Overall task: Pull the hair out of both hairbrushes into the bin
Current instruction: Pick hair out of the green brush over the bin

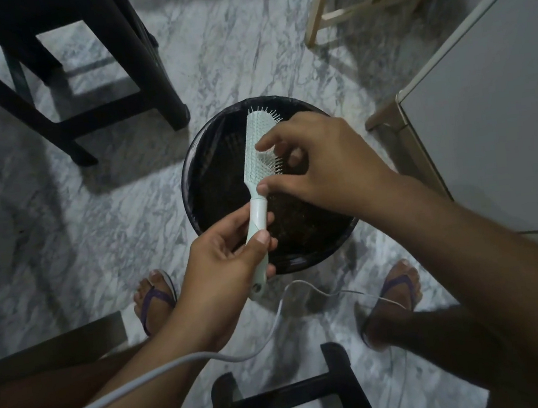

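Observation:
A pale mint hairbrush [257, 158] is held over a round black bin [209, 163] lined with a dark bag. My left hand [224, 269] grips the brush's white handle from below. My right hand [319, 161] reaches over the bristle side, its fingers spread with the fingertips touching the bristles and the brush's neck. Whether any hair is pinched in those fingers is too fine to see. Only this one hairbrush is in view. The bin holds dark matter at its bottom.
A black stool [80, 91] stands at the back left, and another black frame [293, 399] is between my legs. A pale wooden frame [339, 11] is at the back right, a white cabinet [491, 111] on the right. A grey cable [211, 354] crosses my left forearm. The floor is marble.

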### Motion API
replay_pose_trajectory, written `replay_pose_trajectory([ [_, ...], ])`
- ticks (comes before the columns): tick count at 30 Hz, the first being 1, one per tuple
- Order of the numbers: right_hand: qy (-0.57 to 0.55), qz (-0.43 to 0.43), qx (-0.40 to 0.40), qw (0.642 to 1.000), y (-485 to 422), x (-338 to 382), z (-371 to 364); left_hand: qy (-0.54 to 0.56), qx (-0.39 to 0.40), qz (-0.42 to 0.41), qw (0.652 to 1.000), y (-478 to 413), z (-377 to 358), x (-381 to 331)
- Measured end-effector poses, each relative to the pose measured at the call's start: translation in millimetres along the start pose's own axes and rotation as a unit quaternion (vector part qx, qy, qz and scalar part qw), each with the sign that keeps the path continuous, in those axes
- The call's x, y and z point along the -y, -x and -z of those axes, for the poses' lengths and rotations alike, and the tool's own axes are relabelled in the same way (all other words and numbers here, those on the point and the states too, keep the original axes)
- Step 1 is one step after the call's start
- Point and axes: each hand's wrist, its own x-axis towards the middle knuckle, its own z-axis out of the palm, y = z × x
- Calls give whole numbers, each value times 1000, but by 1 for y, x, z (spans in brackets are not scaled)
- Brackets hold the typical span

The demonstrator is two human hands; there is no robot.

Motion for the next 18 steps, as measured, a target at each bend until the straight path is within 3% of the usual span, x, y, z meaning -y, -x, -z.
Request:
replay_pose_trajectory([
  [7, 73, 54, -93, 992, 3, -1, -14, 3, 10, -20, 1000, -4, 4, -5],
  [10, -6, 20, -106, 994, -3, 0, -5, 76, 30, 17, 997, 0, -1, -3],
  [15, -141, -55, -142, 978, -19, -9, 28, 101, 43, 36, 993, -1, -1, 1],
  [18, -156, -73, -117, 978, -20, -14, 32, 109, 38, 36, 993, -3, 0, -1],
])
